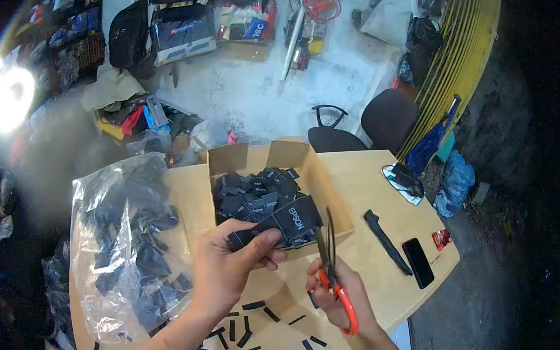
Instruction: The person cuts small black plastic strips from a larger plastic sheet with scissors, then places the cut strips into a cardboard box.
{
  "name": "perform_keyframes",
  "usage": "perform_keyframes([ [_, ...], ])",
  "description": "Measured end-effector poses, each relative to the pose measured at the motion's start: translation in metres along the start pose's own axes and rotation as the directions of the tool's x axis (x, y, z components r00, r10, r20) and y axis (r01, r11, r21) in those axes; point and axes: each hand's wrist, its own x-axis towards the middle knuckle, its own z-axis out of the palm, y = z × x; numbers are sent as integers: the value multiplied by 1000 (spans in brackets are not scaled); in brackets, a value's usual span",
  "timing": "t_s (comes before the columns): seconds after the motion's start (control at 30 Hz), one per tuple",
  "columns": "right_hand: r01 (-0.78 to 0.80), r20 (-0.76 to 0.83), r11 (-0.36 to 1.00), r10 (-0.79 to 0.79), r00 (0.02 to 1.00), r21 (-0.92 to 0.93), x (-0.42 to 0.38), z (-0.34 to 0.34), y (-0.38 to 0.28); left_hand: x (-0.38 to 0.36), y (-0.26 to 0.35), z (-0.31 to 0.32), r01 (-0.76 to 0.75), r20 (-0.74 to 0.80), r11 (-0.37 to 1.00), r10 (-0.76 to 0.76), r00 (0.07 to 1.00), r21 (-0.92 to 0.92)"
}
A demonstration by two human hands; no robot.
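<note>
Between the thumb and fingers of my left hand [234,258] is a black fabric label strip [289,220] with white EPSON lettering. My right hand [348,296] grips scissors [333,277] with red-orange handles, their blades pointing up beside the strip's right end. Just behind both hands stands a cardboard box [336,203] with its flaps up. Inside it lies a heap of cut black labels [249,193], some with the same lettering. Thin black offcuts [245,334] are scattered on the wooden table [268,297] below my hands.
A clear plastic bag [127,248] of black pieces covers the table's left side. To the right lie a dark rolled strip [387,242], a phone [418,263] and a small red packet [441,239]. Dark chairs [389,120] stand behind the table.
</note>
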Motion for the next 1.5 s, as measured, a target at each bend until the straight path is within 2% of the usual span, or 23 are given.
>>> perform_keyframes([
  [0.03,-3,1,1000,3,1000,-1,-4,-3,8,0,0,-1,-27,24,1000,28,999,-12],
  [0.07,160,45,937,-154,987,-311,-8,-2,13,-1,0,-2,-55,49,998,56,997,-25],
  [0.1,309,135,755,-286,949,-578,-12,3,12,-1,1,-2,-55,47,998,56,997,-29],
  [0.13,153,44,881,-149,988,-448,-14,6,11,-2,2,-1,-61,57,998,62,996,-21],
  [0.27,88,55,872,-71,996,-482,-13,9,5,-3,1,3,-80,46,997,79,996,20],
  [0.33,223,149,685,-167,975,-694,-11,7,4,-5,1,2,-67,67,998,66,996,15],
  [0.47,169,101,702,-138,985,-691,-8,10,1,-9,8,5,-17,88,1000,16,996,4],
  [0.6,259,166,666,-202,965,-699,-9,15,-6,-11,4,5,-55,85,998,57,995,-24],
  [0.67,276,183,662,-209,961,-697,-8,12,-4,-10,3,2,-87,134,996,82,988,36],
  [0.77,217,154,740,-154,976,-637,-6,10,0,-11,6,2,-77,131,993,65,989,84],
  [0.83,299,185,616,-243,952,-729,-11,20,-10,-11,5,2,-75,124,995,66,990,72],
  [0.87,298,184,616,-243,952,-729,-11,21,-11,-11,4,3,-74,117,995,66,991,60],
  [0.93,247,172,665,-177,969,-705,-11,21,-12,-11,1,4,-81,107,996,76,991,40],
  [1.1,185,131,716,-130,983,-673,-10,21,-9,-11,3,3,-92,105,994,86,991,52],
  [1.17,216,147,651,-159,976,-728,-9,19,-9,-12,1,4,-99,89,994,95,991,37],
  [1.37,309,203,639,-235,951,-705,-9,22,-10,-14,0,4,-142,68,988,138,988,59],
  [1.5,286,202,679,-202,958,-676,-8,21,-9,-14,1,4,-135,57,988,131,990,79],
])
